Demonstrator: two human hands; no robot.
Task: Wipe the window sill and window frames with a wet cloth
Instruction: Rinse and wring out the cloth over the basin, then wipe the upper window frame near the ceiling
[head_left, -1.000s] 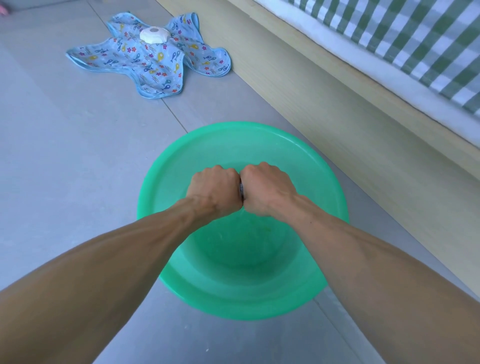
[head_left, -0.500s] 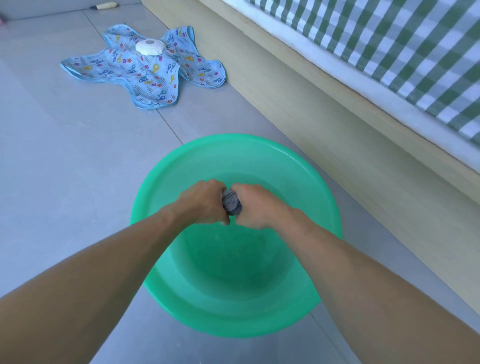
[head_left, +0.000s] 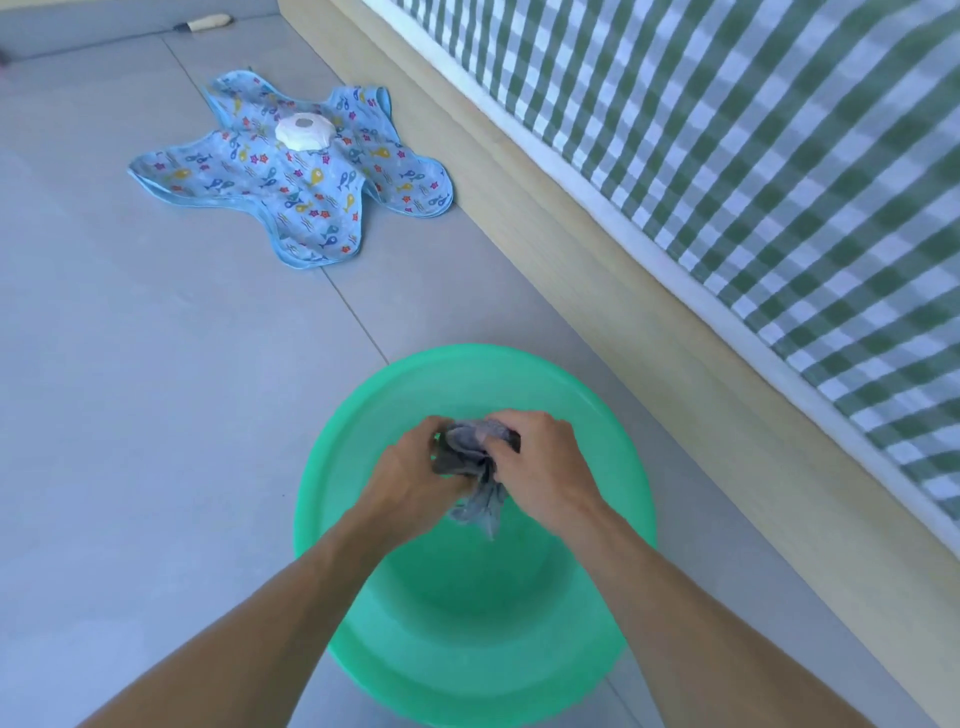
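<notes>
A grey wet cloth is bunched between both hands above a green plastic basin on the tiled floor. My left hand grips the cloth's left side. My right hand grips its right side, and a loose end of cloth hangs down between them over the basin. The basin's inside is partly hidden by my forearms. No window sill or window frame is in view.
A pale wooden bed frame with a green and white checked sheet runs along the right. A blue patterned star-shaped mat with a white round object on it lies on the floor ahead.
My fists were pressed together with the cloth hidden; they have parted slightly, and more of the grey cloth shows and hangs loose. The view has tilted up, so the basin sits lower in frame.
</notes>
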